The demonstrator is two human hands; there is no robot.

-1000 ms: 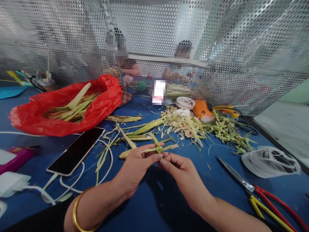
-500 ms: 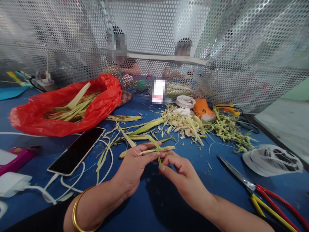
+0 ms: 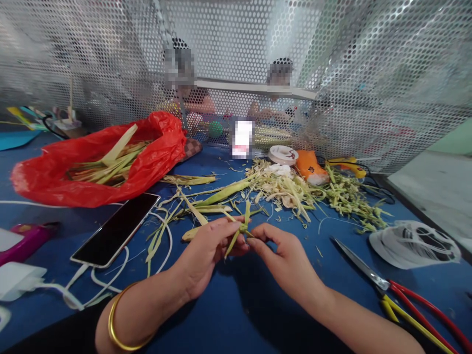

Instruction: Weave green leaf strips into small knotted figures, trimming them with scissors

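Observation:
Between my hands, above the blue table, is a small knot of green leaf strips (image 3: 243, 228) with ends sticking out several ways. My left hand (image 3: 208, 250) is closed round it, the thumb pressing beside its centre. With thumb and forefinger my right hand (image 3: 282, 255) pinches the strip end on the knot's right side. Just beyond lie loose dry leaf strips (image 3: 224, 191) and a heap of pale leaf scraps (image 3: 283, 189). A pile of small green knotted pieces (image 3: 352, 201) is at the right.
A red plastic bag (image 3: 73, 194) of leaf strips and a phone (image 3: 116, 228) with white cable are at left. Scissors (image 3: 372, 275) and a white thread bundle (image 3: 415, 246) lie right. Behind perforated mesh (image 3: 228, 44) sit two people. An orange packet (image 3: 311, 167) stands near a white spool (image 3: 283, 155).
The knot has been turned in my fingers, so its ends now point other ways. My left thumb has shifted onto it, and my right hand has moved slightly up and to the right.

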